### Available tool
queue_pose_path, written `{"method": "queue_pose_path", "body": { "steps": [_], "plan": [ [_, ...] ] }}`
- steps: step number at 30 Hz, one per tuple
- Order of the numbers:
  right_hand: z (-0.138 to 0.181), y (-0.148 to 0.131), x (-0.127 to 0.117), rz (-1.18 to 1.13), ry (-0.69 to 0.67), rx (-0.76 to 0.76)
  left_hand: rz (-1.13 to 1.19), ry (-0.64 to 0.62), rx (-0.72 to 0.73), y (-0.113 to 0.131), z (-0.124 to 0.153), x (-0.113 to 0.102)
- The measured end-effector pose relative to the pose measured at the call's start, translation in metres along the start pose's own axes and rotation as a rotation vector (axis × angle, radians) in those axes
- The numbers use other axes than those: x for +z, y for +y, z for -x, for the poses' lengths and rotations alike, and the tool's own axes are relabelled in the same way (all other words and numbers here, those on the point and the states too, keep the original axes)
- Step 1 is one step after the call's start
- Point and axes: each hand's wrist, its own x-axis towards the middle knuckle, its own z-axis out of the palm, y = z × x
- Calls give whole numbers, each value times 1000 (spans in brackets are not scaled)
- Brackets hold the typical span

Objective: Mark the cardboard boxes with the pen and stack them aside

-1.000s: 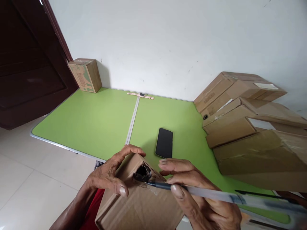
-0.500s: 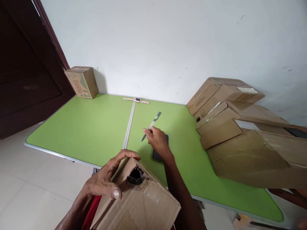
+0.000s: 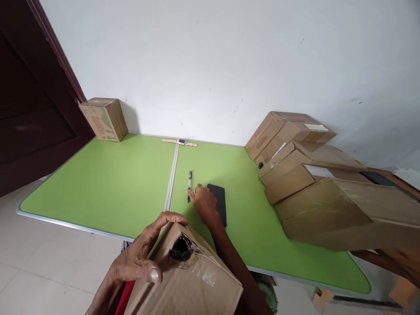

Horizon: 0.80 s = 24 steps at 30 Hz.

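One pen (image 3: 189,183), lately held at the cardboard box (image 3: 200,284), has been laid on the desk (image 3: 114,183); the right hand (image 3: 204,203) grip is loosened beside it, the left hand (image 3: 139,262) grip clamped on the box.

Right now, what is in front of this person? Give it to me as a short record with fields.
Left hand: grips a cardboard box with a dark hole in its corner
Right hand: reaching over the green table, fingers at the pen
Pen: lying flat, left of the phone
Far edge: watch; small printed box at left corner
Right side: stacked cardboard boxes
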Motion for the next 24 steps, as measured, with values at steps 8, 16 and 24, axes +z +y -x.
{"method": "queue_pose_path", "body": {
  "steps": [8,16,24],
  "plan": [
    [62,56,10,34,199,261,-56,29,0,-4,10,-6],
    [46,74,12,-313,102,260,-101,14,18,3,9,-3],
    [72,104,7,-1043,-53,143,-93,48,-5,6,7,2]
  ]
}}
